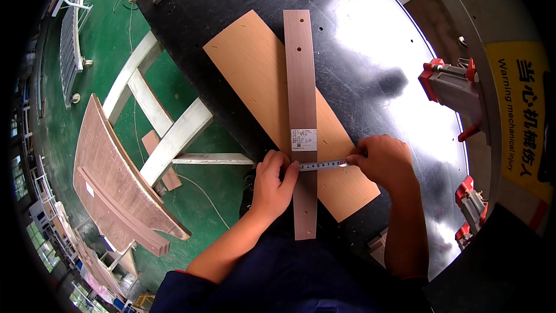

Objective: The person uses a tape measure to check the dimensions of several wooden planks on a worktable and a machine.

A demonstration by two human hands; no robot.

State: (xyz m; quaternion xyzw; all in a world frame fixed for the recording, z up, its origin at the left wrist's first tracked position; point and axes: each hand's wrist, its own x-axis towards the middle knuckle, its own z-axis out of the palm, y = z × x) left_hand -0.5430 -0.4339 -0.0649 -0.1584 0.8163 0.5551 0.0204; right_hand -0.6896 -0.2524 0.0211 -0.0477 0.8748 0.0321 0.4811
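Observation:
A narrow brown wooden strip point(302, 93) with drilled holes lies lengthwise before me, a white printed label point(304, 139) stuck on it. Beneath it, set at a slant, is a wider light-wood board point(249, 64). Just below the label, the metal blade of a tape measure point(324, 166) runs crosswise over the strip. My left hand point(271, 185) is closed at the blade's left end, its thumb at the strip's left edge. To the right, over the wide board, my right hand point(385, 159) pinches the blade; any case in the palm is hidden.
Everything lies on a black worktable point(359, 52). Red and grey clamps point(452, 84) line its right side, by a yellow warning sign point(515, 110). At left, a white-topped wooden frame point(159, 122) and a trolley-like board with stacked strips point(116, 208) stand over a green floor point(202, 197).

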